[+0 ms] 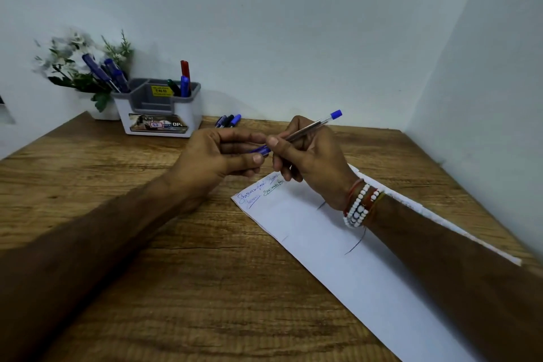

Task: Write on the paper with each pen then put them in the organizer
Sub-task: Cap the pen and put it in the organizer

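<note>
My right hand (311, 153) grips a clear pen with a blue end plug (308, 129), held above the table. My left hand (217, 156) pinches the pen's blue cap (261, 150) at the tip end; whether the cap is on or off the tip I cannot tell. Below my right wrist lies the white paper (338, 244), with several lines of blue writing at its far corner. The grey and white organizer (158, 109) stands at the back left, with several pens in its compartments. Three loose pens (228, 120) lie just right of the organizer.
A white pot of artificial flowers (85, 67) stands behind the organizer in the left corner. Walls close off the wooden table (132, 229) at the back and right. Bead bracelets ring my right wrist.
</note>
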